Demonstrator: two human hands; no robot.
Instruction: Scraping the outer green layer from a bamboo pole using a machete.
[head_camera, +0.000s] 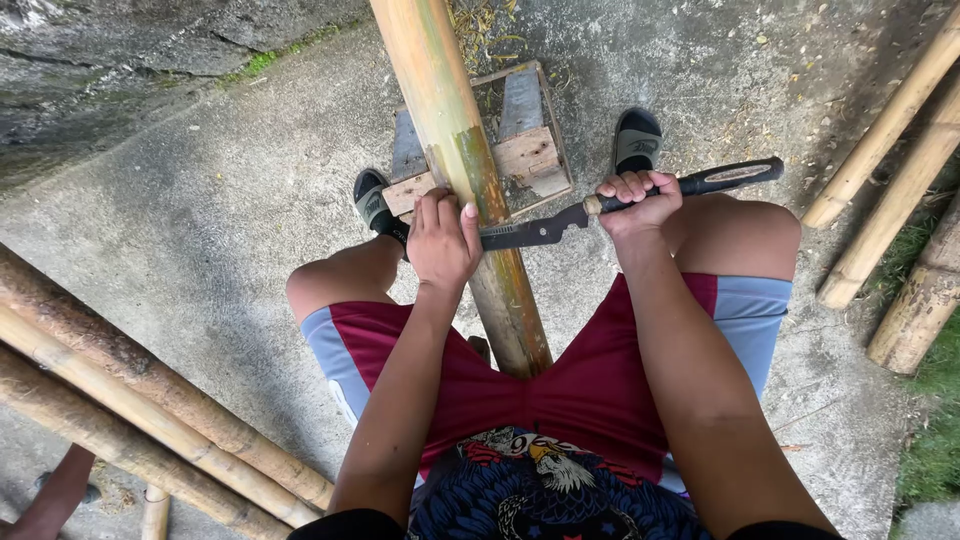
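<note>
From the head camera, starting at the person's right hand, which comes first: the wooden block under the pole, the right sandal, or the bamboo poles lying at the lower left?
From the right hand:
1. Right sandal, just above the hand.
2. Wooden block, to its left under the upright pole.
3. Bamboo poles, far off at the lower left.

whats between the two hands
The bamboo pole and the knife blade. In the head view, the left hand rests on the pole, and the right hand grips the knife handle.
</note>
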